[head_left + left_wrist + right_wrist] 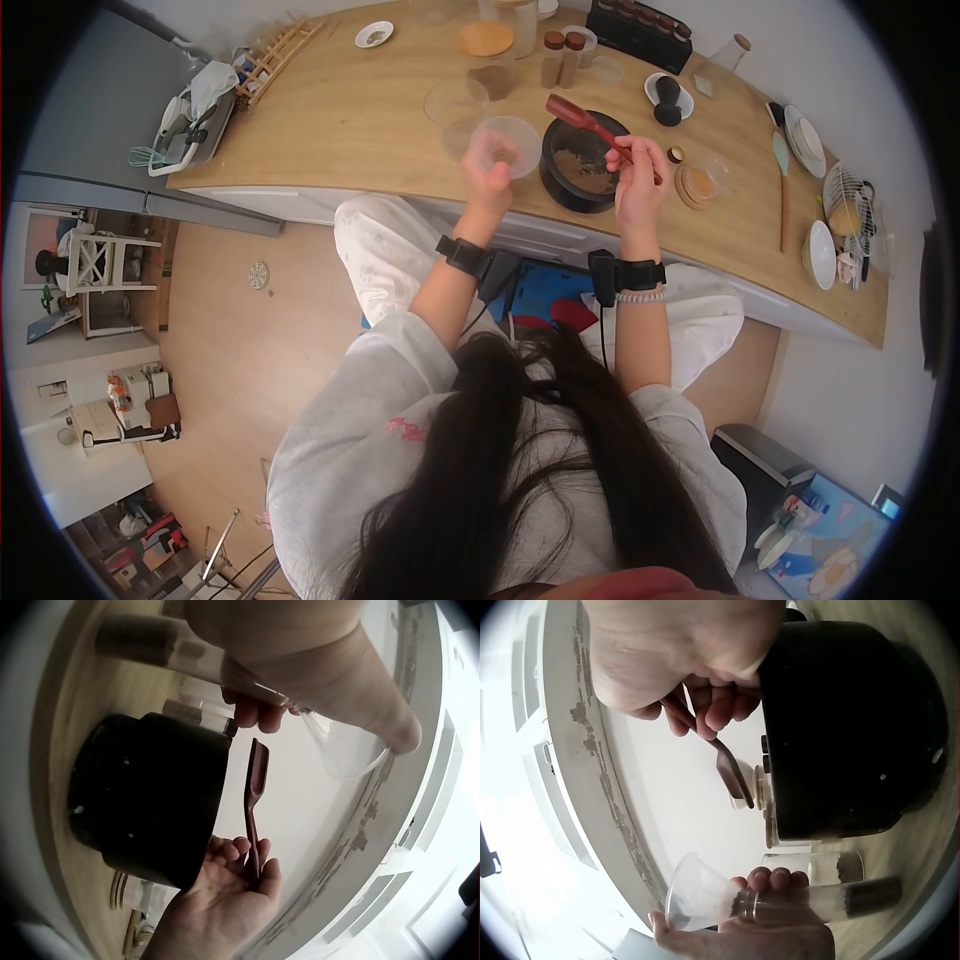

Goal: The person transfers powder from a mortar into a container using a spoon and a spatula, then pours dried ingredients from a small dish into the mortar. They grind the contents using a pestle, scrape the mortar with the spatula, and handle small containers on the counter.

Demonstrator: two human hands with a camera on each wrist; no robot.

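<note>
My right hand (640, 180) pinches the thin handle of a reddish-brown scoop (575, 113). The scoop's head hangs over a black pot (548, 185), which holds brown, loose-looking contents (585, 165). To the left of the pot, my left hand (488, 180) holds a clear funnel (694, 892) at the mouth of a tall clear bottle (825, 900). Its fingers curl round the bottle's neck while the thumb lies by the funnel's rim. Dark material fills the lower part of the bottle, and some shows at the funnel's neck.
Behind the pot stand two slim jars (553, 60) with brown lids and a black rack (640, 35) of lidded jars. Wooden coasters (688, 185) lie right of the pot. A white saucer (683, 100) bears a black object. Farther right are a long-handled spatula (783, 190) and a white bowl (821, 255).
</note>
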